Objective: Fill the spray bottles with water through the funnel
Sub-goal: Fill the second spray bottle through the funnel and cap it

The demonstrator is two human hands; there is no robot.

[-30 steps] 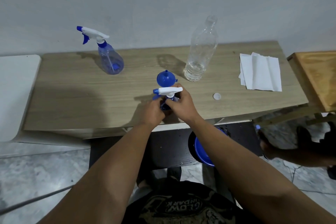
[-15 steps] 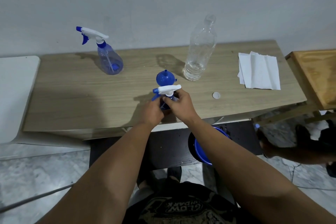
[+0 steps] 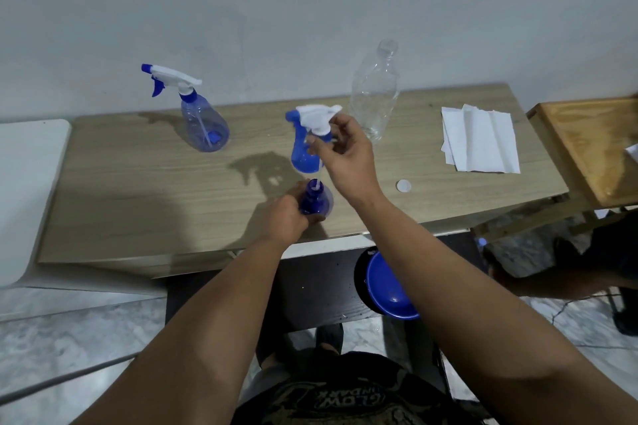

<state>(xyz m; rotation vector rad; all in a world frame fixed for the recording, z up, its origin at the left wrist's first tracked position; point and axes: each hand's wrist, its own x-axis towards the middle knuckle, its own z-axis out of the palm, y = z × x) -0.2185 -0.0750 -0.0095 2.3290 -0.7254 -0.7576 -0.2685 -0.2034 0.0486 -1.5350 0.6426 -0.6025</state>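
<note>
A second spray bottle (image 3: 203,121) stands far left on the tabletop (image 3: 138,203). The left hand (image 3: 288,217) wraps around the small blue bottle (image 3: 316,200) near the front edge. The bottle looks light and smooth, so hold its round belly. The right hand (image 3: 345,155) pinches the white sprayer top (image 3: 316,117), lifted above it. The blue funnel (image 3: 303,157) sits just behind.

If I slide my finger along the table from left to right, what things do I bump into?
Capped spray bottle → open spray bottle gripped by the left hand → clear plastic bottle → small white cap → white paper towels. The funnel and lifted sprayer head overlap the open bottle, so I skip them.
</note>
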